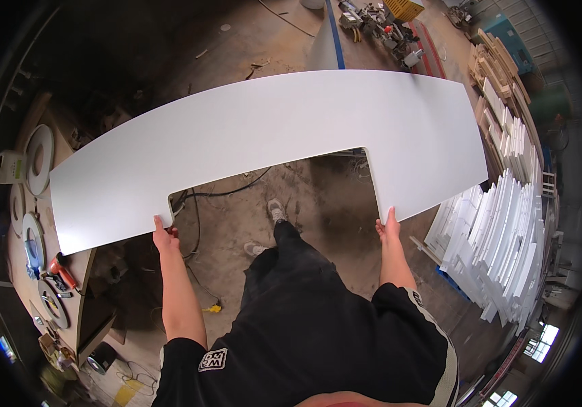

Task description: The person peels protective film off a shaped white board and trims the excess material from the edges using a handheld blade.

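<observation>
A large white panel with a wide rectangular cutout along its near edge spans the view in front of me. My left hand grips the panel's near edge at the left corner of the cutout, thumb on top and fingers beneath. At the cutout's right corner my right hand holds the same edge in a like way, thumb up on the white face. The panel's left end reaches over the workbench at the left. Its underside is hidden.
The wooden workbench at the left carries several ring-shaped pieces, a red-orange tool and a white jug. Stacked white strips lie at the right. A black cable runs over the floor; machinery stands beyond the panel.
</observation>
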Tool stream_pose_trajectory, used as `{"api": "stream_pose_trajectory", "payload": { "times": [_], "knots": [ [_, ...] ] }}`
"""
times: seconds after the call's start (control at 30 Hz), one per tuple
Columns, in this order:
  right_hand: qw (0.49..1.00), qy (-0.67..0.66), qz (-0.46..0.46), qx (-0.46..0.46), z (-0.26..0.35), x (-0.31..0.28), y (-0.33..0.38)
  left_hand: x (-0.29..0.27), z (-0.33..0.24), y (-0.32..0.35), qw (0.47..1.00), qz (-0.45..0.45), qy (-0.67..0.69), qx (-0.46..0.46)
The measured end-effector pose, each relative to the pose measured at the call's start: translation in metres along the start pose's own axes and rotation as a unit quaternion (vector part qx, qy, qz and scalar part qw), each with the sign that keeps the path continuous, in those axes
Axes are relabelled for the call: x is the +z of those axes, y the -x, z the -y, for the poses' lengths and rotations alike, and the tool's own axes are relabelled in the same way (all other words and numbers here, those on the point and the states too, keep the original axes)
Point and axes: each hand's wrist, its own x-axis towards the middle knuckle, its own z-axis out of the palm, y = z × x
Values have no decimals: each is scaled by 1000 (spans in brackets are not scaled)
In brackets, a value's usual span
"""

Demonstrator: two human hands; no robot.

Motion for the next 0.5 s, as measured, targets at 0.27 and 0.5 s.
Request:
{"api": "stream_pose_trajectory", "payload": {
  "times": [0.27, 0.5],
  "knots": [
    [998, 49, -28, -1, 14, -27, -16, -45, 42, 51, 999, -38, 5, -29],
    [999, 29, -40, -5, 45, -18, -49, -34, 59, 67, 999, 4, 17, -34]
  ]
}}
